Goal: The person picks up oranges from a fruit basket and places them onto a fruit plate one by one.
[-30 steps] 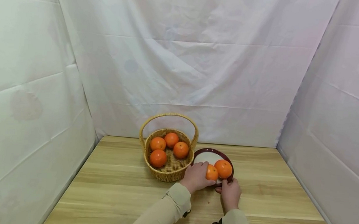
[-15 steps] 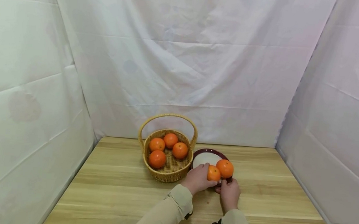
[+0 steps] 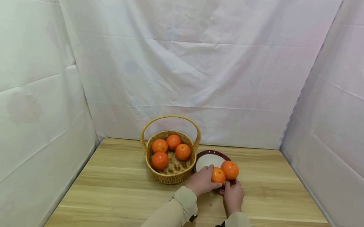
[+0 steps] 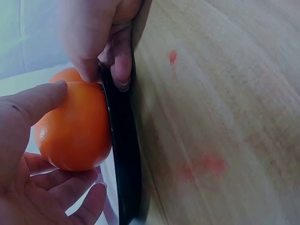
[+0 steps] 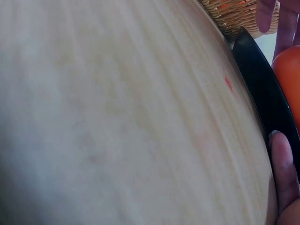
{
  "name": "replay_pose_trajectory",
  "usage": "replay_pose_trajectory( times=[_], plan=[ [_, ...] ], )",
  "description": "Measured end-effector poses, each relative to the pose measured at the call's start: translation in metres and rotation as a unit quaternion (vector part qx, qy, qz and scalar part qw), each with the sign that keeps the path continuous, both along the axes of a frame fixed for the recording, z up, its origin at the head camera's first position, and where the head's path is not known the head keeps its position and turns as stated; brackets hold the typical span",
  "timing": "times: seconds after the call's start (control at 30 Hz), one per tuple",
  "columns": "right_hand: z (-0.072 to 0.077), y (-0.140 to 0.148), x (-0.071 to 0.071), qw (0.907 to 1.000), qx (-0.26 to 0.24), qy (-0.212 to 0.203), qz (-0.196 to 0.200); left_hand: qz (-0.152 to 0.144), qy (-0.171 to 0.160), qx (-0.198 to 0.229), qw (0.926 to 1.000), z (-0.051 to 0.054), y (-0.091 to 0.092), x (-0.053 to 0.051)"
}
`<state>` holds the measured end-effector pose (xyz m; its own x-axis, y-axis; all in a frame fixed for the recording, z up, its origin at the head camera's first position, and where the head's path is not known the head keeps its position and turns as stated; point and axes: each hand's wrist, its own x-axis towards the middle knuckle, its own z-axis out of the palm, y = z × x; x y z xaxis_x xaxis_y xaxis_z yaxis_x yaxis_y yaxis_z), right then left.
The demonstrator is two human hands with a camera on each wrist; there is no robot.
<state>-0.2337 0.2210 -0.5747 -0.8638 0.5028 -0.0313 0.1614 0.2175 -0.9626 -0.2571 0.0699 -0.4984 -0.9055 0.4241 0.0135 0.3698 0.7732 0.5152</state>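
My left hand (image 3: pixel 204 181) grips an orange (image 3: pixel 218 175) on a dark-rimmed plate (image 3: pixel 209 160) with a pale inside. In the left wrist view, the thumb lies on one side of this orange (image 4: pixel 75 126) and the fingers on the other. A second orange (image 3: pixel 229 170) touches it on the right, over the plate's right rim. My right hand (image 3: pixel 234 197) pinches the plate's near right rim, thumb above and fingers below. The right wrist view shows one of its fingers (image 5: pixel 282 157) against the plate's dark outside (image 5: pixel 265 86).
Just left of the plate stands a wicker basket (image 3: pixel 170 179) with a tall arched handle (image 3: pixel 175 116). Several oranges (image 3: pixel 159 160) lie inside it. The wooden table (image 3: pixel 120 195) has faint red marks (image 4: pixel 206 165) near the plate. White cloth (image 3: pixel 183 76) hangs behind and at both sides.
My left hand and its orange have shifted slightly to the right across the plate. The second orange has moved right with them, out over the rim. My right hand stays at the rim.
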Motion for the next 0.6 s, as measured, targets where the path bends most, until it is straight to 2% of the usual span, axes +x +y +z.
replay_pose_trajectory(
  times=[0.17, 0.6],
  plan=[
    [0.0005, -0.0002, 0.0002, 1.0000, 0.008, 0.004, -0.002, -0.007, -0.011, 0.022, 0.9997, -0.0022, 0.0026, -0.0004],
    [0.0000, 0.0023, 0.0006, 0.9999, 0.013, -0.003, 0.001, -0.005, -0.012, 0.022, 0.9997, -0.0078, 0.0048, -0.0018]
  ],
)
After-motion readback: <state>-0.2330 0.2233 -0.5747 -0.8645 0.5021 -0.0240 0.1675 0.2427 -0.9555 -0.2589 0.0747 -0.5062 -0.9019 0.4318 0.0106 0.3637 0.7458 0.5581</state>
